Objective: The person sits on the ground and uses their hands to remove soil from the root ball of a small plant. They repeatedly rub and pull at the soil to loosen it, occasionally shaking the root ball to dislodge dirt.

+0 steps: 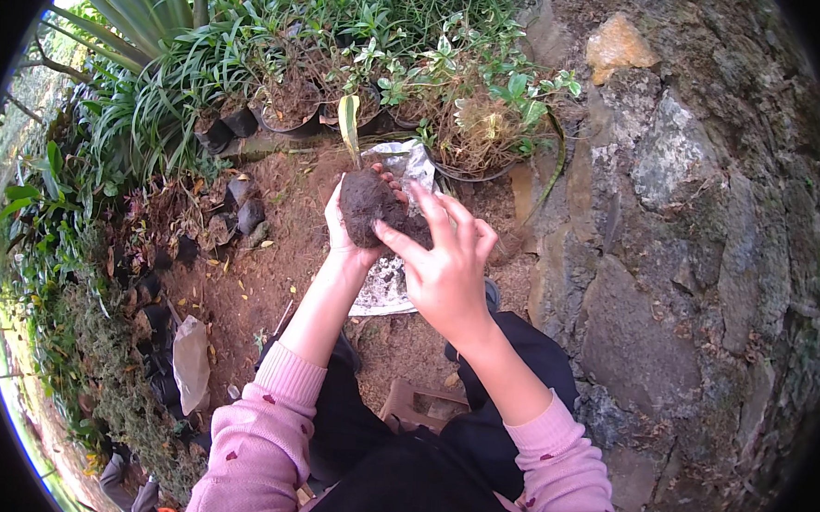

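In front of me, my left hand (341, 226) cups a dark brown ball of soil (366, 203) from below and the side, its fingertips showing at the far edge. One upright leaf (347, 121), green with yellow margins, sticks out beyond the ball. My right hand (451, 266) presses its thumb on the near right side of the soil, with its fingers curled over the right part. Under both hands lies a white plastic sheet or sack (385, 290) strewn with dark soil; the hands hide its middle.
Potted plants (292, 111) line the far side, with a wide pot of dry stems (480, 158) at far right. A rough stone wall (648, 315) rises on the right. Black plant bags (250, 215) and a pale plastic bag (191, 365) lie left. A brown stool (421, 403) shows between my legs.
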`<move>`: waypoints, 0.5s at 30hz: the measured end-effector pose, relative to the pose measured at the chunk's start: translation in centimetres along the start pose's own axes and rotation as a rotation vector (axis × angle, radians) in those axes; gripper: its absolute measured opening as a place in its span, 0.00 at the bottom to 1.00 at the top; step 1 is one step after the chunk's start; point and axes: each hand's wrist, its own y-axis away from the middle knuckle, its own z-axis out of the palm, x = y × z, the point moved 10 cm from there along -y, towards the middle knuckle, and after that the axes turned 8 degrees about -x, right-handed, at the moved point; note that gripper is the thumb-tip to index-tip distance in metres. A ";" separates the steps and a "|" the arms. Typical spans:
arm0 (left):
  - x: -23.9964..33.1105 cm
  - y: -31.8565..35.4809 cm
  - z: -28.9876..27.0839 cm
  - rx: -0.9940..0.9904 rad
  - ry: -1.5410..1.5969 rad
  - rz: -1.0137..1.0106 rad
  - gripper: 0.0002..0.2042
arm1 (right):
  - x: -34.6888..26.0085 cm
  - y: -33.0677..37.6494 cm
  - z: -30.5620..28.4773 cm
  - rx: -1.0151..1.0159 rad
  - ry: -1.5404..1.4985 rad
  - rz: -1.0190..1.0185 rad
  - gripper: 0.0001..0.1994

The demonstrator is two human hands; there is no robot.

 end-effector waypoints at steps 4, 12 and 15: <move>0.7 -0.1 -0.7 0.060 -0.121 0.051 0.22 | 0.5 0.0 0.7 -0.042 0.045 0.030 0.21; 0.1 -0.1 -0.2 0.016 -0.062 0.005 0.22 | 1.1 -0.1 1.1 -0.084 0.069 0.071 0.28; -0.5 -0.1 1.1 -0.041 -0.091 -0.032 0.23 | 0.8 -0.4 0.4 -0.058 0.036 0.070 0.27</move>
